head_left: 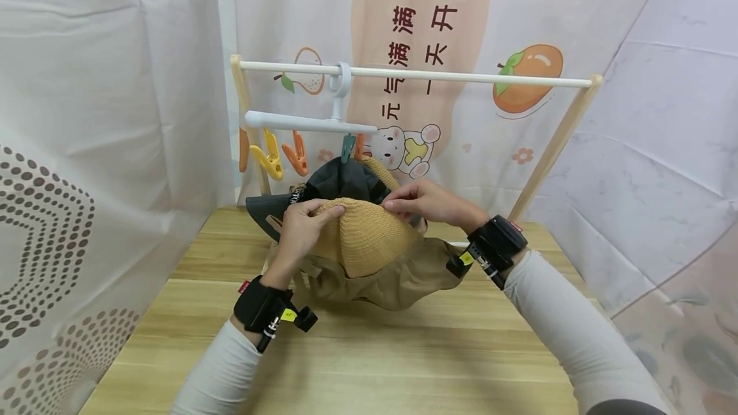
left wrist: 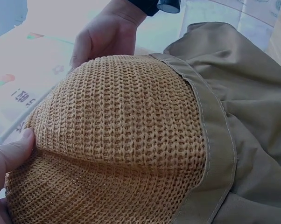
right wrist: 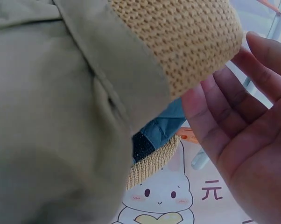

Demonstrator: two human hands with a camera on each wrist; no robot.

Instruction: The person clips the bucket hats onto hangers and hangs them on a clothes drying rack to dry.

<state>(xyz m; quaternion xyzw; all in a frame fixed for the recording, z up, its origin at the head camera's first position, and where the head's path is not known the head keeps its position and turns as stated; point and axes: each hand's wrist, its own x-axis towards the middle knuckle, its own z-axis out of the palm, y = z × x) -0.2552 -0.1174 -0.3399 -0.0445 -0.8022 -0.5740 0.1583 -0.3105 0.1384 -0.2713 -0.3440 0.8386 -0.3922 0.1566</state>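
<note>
A sun hat with a tan knitted crown (head_left: 375,235) and a wide khaki cloth brim (head_left: 398,280) is in front of me, its brim hanging low over the table. My left hand (head_left: 305,226) pinches the top of the crown between thumb and fingers. At the crown's right edge is my right hand (head_left: 429,203), thumb and forefinger together on the knit in the head view. The right wrist view shows several of its fingers (right wrist: 224,93) partly hidden behind the knit. Directly behind the hat hangs a dark cap (head_left: 346,178), partly covered by it.
A wooden rack with a white rail (head_left: 426,73) spans the back of the table (head_left: 369,364). From it hangs a white hanger (head_left: 305,123) with a yellow clip (head_left: 270,157), an orange clip (head_left: 296,154) and a teal clip (head_left: 348,147). Another tan knitted piece (head_left: 380,173) hangs behind.
</note>
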